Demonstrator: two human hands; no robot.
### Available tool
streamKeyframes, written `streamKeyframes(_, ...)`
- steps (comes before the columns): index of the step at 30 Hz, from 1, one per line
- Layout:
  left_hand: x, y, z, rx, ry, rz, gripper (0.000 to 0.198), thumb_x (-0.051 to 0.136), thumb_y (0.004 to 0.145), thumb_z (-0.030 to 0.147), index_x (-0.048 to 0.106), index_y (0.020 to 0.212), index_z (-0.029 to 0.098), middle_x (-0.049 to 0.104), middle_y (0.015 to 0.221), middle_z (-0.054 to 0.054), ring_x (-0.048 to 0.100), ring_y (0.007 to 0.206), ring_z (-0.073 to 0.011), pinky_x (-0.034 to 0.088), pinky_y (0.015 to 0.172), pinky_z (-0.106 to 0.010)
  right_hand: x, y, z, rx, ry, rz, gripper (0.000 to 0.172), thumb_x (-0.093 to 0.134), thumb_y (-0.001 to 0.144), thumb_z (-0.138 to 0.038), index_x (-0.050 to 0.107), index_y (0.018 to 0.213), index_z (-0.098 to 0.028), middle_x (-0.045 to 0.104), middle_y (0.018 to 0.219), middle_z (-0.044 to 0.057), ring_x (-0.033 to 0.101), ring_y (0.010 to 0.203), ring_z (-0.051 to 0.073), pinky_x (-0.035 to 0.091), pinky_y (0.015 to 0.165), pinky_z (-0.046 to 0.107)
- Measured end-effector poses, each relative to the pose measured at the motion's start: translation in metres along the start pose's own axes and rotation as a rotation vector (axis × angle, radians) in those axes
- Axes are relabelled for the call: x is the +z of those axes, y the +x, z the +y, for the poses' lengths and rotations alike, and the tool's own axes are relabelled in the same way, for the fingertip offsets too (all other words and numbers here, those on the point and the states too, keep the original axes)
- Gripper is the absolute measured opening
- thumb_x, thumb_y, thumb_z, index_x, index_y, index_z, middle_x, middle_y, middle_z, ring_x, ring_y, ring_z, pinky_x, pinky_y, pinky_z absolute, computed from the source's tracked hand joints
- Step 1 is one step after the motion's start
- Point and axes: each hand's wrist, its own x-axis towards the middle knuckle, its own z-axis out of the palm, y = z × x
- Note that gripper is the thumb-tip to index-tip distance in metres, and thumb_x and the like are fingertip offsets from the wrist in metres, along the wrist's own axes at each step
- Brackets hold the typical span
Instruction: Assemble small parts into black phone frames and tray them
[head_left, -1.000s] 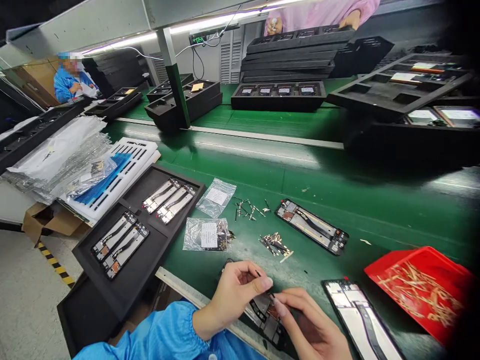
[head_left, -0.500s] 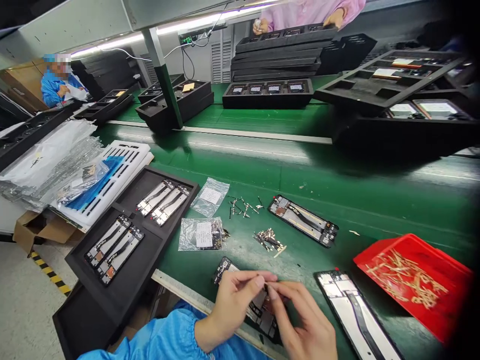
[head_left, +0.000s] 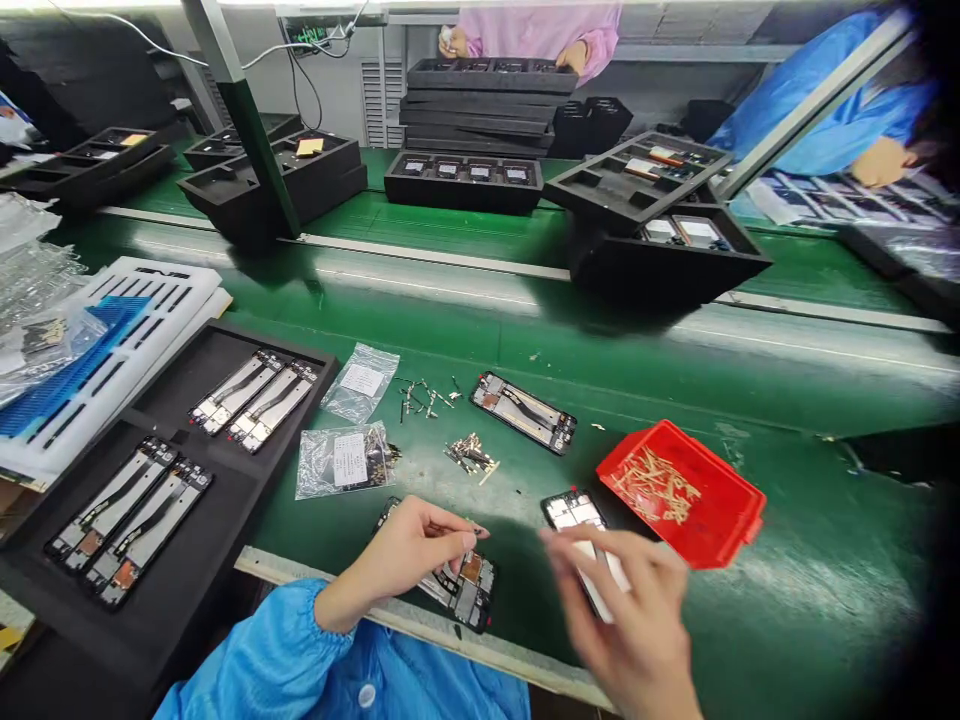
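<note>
My left hand (head_left: 420, 548) is closed in a pinch, with a small dark part (head_left: 478, 531) at its fingertips. Below it, partly covered by the hand, a phone mid-frame (head_left: 469, 590) lies by the bench's front edge. My right hand (head_left: 626, 600) hovers over a second phone mid-frame (head_left: 571, 508) and hides much of it; its fingers are smeared by motion. A third phone mid-frame (head_left: 525, 412) rests farther back. Small loose strips (head_left: 469, 453) lie in a pile, with thin black pieces (head_left: 426, 398) scattered behind them.
A red bin (head_left: 724, 510) holding pale peeled strips sits at right. Two plastic bags (head_left: 349, 462) (head_left: 364, 380) lie left of the loose parts. A black foam tray (head_left: 247, 470) carries several phone frames. Stacked trays (head_left: 660, 260) stand behind; people work across the bench.
My hands, which were together over the near phone frame, have parted. The right one has moved right, over the second frame. The camera view has turned to the right.
</note>
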Motion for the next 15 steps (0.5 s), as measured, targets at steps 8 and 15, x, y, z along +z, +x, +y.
streamKeyframes(8, 0.002, -0.002, 0.008, 0.174, 0.474, -0.1, 0.031, 0.066, 0.093, 0.028, 0.07, 0.066, 0.014, 0.045, 0.06, 0.004, 0.038, 0.061, -0.0098, 0.025, 0.06, -0.028, 0.038, -0.001, -0.041, -0.102, 0.151, -0.181, 0.019, 0.058, 0.111, -0.014, 0.07, 0.125, -0.02, 0.077, 0.11, 0.006, 0.061, 0.106, 0.024, 0.042, 0.093, 0.038)
streamKeyframes(15, 0.001, 0.0, 0.001, -0.058, 0.177, -0.051, 0.033, 0.079, 0.087, 0.043, 0.083, 0.096, 0.011, 0.077, 0.074, -0.005, 0.058, 0.06, -0.0127, 0.046, 0.062, -0.025, 0.005, -0.016, 0.062, 0.082, -0.263, 0.156, 0.01, 0.067, 0.103, -0.017, 0.073, 0.11, -0.022, 0.076, 0.098, 0.013, 0.066, 0.089, 0.029, 0.042, 0.086, 0.048)
